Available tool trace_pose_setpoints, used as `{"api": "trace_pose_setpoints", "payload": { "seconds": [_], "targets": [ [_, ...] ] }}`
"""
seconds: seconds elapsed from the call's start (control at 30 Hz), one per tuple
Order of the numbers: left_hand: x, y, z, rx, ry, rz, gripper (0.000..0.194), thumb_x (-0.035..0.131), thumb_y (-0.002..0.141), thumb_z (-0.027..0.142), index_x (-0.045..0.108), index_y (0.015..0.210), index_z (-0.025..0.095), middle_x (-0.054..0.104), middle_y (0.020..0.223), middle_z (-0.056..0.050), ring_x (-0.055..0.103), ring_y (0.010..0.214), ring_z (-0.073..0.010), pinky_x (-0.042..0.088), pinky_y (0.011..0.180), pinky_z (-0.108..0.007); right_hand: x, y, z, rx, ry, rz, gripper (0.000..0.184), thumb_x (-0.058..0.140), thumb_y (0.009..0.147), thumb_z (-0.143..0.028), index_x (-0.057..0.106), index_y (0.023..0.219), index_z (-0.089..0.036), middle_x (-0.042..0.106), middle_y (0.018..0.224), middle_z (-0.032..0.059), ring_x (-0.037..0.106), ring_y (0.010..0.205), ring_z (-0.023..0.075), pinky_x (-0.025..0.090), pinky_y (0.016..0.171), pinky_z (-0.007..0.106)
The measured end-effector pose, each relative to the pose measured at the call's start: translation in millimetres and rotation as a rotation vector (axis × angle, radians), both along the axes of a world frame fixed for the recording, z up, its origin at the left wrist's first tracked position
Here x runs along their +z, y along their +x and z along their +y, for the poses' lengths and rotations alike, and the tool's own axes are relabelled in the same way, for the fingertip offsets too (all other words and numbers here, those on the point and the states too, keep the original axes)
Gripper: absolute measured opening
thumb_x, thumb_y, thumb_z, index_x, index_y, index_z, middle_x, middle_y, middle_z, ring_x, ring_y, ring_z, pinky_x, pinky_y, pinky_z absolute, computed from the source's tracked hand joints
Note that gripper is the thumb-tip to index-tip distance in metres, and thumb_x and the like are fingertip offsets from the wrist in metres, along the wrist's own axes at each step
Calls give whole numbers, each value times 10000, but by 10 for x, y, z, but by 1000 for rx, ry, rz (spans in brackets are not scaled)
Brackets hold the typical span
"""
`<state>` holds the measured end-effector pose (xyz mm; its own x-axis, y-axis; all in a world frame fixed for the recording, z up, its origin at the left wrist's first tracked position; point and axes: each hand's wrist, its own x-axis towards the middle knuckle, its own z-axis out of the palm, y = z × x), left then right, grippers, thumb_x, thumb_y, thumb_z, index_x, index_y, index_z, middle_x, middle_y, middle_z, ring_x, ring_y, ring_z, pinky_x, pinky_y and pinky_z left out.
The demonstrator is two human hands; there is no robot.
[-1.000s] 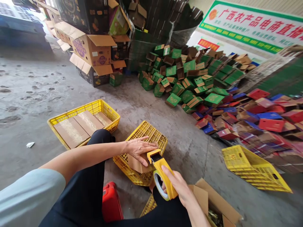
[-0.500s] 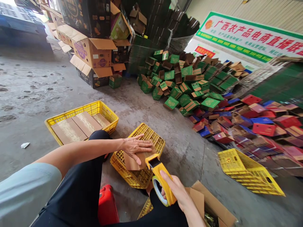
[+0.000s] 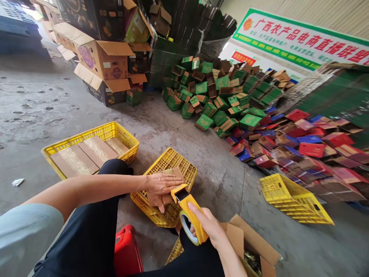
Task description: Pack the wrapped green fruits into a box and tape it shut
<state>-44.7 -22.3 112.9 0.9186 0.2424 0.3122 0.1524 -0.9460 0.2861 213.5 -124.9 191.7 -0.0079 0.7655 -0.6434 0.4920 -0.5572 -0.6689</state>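
Observation:
A small brown cardboard box point(image 3: 175, 173) lies on a yellow plastic crate point(image 3: 186, 163) in front of my knees. My left hand point(image 3: 161, 186) rests flat on top of the box, fingers stretched out and thumb apart, covering much of it. Gripped in my right hand point(image 3: 206, 225) is a yellow tape dispenser point(image 3: 191, 215) with a roll of tape. Its head sits at the box's near right side, close to my left fingertips. Whether tape is touching the box there is hard to see.
At left, a yellow crate point(image 3: 92, 134) holds several taped boxes. An open carton point(image 3: 256, 242) stands at lower right, near a red container point(image 3: 127, 250) by my leg. Another yellow crate point(image 3: 294, 200) lies right. Heaped green cartons point(image 3: 204, 121) and red cartons point(image 3: 311, 149) lie beyond.
My left fingers have drawn closer together on the box, and the thumb has shifted lower. The dispenser's head is a little nearer my left fingertips. The whole view has shifted slightly.

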Motion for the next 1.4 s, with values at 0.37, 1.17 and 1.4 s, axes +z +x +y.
{"api": "trace_pose_setpoints", "payload": {
  "seconds": [0.37, 1.17, 1.4],
  "targets": [
    [-127, -37, 128, -27, -59, -57, 1153, 646, 823, 820, 372, 1616, 29, 285, 1685, -248, 273, 1586, -349, 203, 1316, -422, 49, 147, -185, -7, -30, 57, 608, 646, 805, -803, 617, 819, -195, 680, 540, 22, 658, 489, 174, 528, 506, 254],
    [-162, 52, -28, -3, -3, 16, 989, 541, 947, 748, 361, 1628, 53, 294, 1687, -233, 267, 1591, -335, 215, 1315, -431, -139, 212, -456, -100, -14, 142, 626, 681, 768, -811, 622, 849, -194, 676, 553, 16, 654, 511, 178, 529, 538, 269],
    [-83, 58, -50, 13, -72, 120, 935, 564, 929, 763, 387, 1639, 181, 230, 1728, -169, 199, 1613, -326, 161, 1319, -459, -196, 297, -574, -99, -7, 179, 662, 682, 734, -848, 615, 806, -193, 668, 537, 14, 643, 494, 171, 516, 521, 260]
  ]
}}
